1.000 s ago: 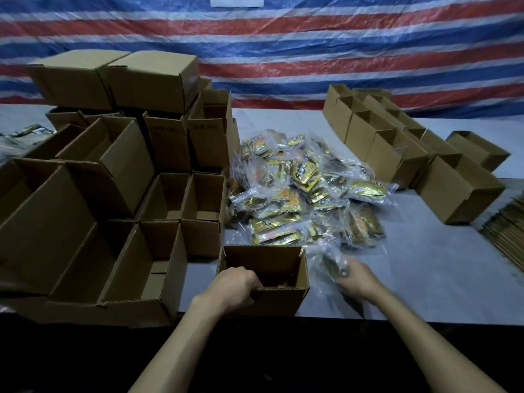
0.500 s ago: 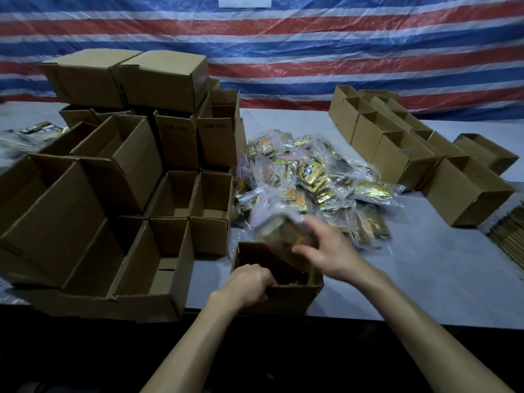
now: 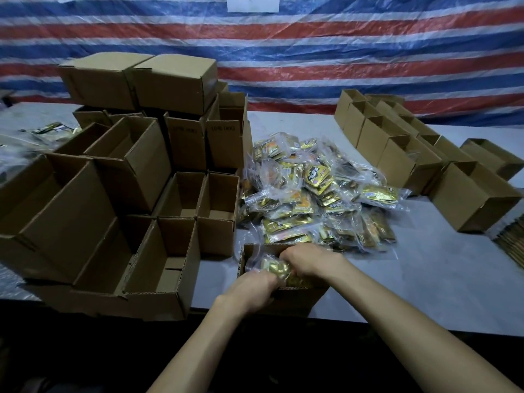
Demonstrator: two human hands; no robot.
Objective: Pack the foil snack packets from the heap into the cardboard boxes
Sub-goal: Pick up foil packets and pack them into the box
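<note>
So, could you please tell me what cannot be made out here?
Head view only.
- Box contents: covered by left hand and by right hand gripping a packet bag.
- Wall sign: cut off by top edge.
- Heap print: too small, blurred.
- Stack at far right: cut by frame edge.

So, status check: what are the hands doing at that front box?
Right hand grips foil packet bundle in front box. Left hand at its near rim, grip unclear. Heap behind, nothing blocking.

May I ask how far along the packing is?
Done: nothing visibly finished; the brown cardboard boxes on the left sit open. In hand: right hand pushes gold foil packets into the small near cardboard box, left hand at its rim. Left: the big heap.
</note>
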